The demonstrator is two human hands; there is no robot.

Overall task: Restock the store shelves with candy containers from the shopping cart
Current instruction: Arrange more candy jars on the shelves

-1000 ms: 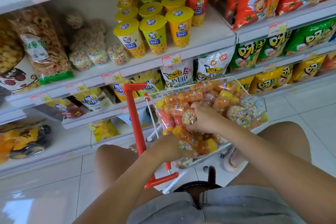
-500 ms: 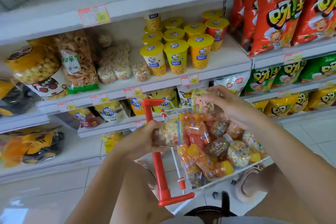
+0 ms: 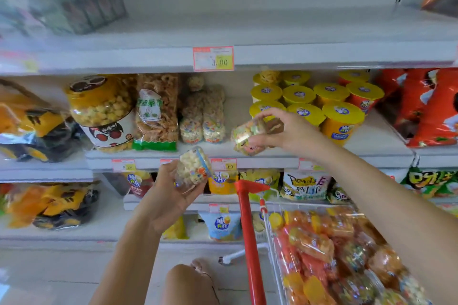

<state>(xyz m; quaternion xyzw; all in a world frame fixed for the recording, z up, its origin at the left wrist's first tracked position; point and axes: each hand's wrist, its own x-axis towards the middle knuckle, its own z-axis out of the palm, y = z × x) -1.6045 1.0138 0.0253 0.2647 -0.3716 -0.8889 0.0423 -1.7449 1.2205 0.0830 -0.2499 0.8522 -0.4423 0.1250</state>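
Up from the cart (image 3: 247, 230), left grip (image 3: 168, 195) and right grip (image 3: 285, 131) clasp candy containers (image 3: 193, 168). Tilted, the right container (image 3: 245, 135) could roll off the shelf (image 3: 359, 153).

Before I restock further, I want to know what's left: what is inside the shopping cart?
The cart holds a heap of clear candy containers, mostly orange and yellow. Whatever lies beneath the top layer is covered.

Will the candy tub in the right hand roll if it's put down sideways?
Probably: the candy tub in the right hand looks round-sided, so sideways it may roll off the shelf. Its clear plastic seems stiff, and the hand only pinches it, so likely light.
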